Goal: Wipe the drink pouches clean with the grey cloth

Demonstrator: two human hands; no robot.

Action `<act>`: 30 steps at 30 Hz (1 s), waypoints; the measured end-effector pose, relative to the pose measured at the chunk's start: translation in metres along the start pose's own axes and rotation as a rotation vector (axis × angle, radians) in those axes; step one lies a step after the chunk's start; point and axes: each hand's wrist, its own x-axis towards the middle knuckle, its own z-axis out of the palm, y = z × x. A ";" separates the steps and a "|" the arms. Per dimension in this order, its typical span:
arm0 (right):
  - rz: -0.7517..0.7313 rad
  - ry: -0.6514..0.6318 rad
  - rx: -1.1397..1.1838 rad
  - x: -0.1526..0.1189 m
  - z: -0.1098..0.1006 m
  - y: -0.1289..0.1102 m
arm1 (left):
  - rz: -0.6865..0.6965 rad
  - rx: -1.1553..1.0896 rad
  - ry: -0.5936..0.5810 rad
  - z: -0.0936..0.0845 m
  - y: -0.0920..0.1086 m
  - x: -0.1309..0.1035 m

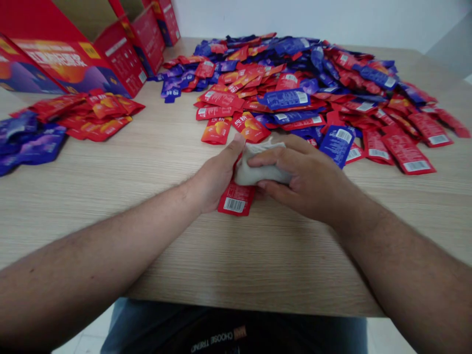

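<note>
In front of me, my left hand (219, 172) grips a red packet (236, 199) by its side, the barcode end pointing towards me. My right hand (304, 174) is closed round a bunched pale grey cloth (258, 169). The cloth presses on the packet and covers its upper part. Just beyond both hands spreads a large heap of red and blue packets (280, 98), many with white barcodes showing. The fingers of my left hand are partly hidden behind the packet and the cloth.
Open red cartons (73, 59) stand at the back left. Before them lie a small pile of red packets (99, 115) and a pile of blue packets (33, 142). A white wall (295, 19) rises behind the wooden table (258, 265), whose front edge is near my lap.
</note>
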 end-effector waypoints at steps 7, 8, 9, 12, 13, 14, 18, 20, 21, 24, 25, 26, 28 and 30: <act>0.075 0.091 -0.065 0.005 0.001 0.004 | -0.021 0.032 0.023 -0.001 0.001 0.000; 0.073 0.089 -0.065 0.005 0.001 0.005 | -0.021 0.042 0.022 -0.001 0.001 -0.001; 0.080 0.102 -0.069 0.006 0.001 0.006 | -0.029 0.055 0.022 -0.001 0.002 -0.002; 0.126 0.185 -0.084 0.008 -0.001 0.013 | -0.059 0.083 0.022 -0.001 0.004 -0.004; 0.137 0.196 -0.084 0.008 -0.001 0.014 | -0.061 0.082 0.024 -0.001 0.004 -0.005; 0.143 0.194 -0.080 0.008 -0.001 0.013 | -0.061 0.076 0.024 -0.001 0.004 -0.005; 0.112 0.070 -0.029 0.003 0.001 -0.005 | -0.002 -0.001 0.015 0.002 0.001 -0.004; 0.070 -0.038 0.028 -0.001 0.001 -0.017 | 0.026 -0.036 0.009 0.004 0.001 -0.004; 0.038 -0.104 0.059 -0.002 0.001 -0.022 | 0.026 -0.039 0.016 0.005 0.001 -0.004; -0.052 -0.306 0.145 -0.006 -0.001 -0.030 | 0.007 -0.016 0.050 0.008 0.004 -0.006; -0.073 -0.359 0.168 -0.006 -0.003 -0.030 | 0.002 -0.007 0.061 0.008 0.005 -0.007; -0.088 -0.404 0.188 -0.006 -0.004 -0.029 | 0.000 0.002 0.070 0.007 0.006 -0.007; -0.099 -0.467 0.218 -0.006 -0.009 -0.025 | -0.002 0.016 0.076 0.006 0.006 -0.007; -0.084 -0.493 0.227 -0.006 -0.013 -0.018 | 0.007 0.026 0.076 0.004 0.006 -0.006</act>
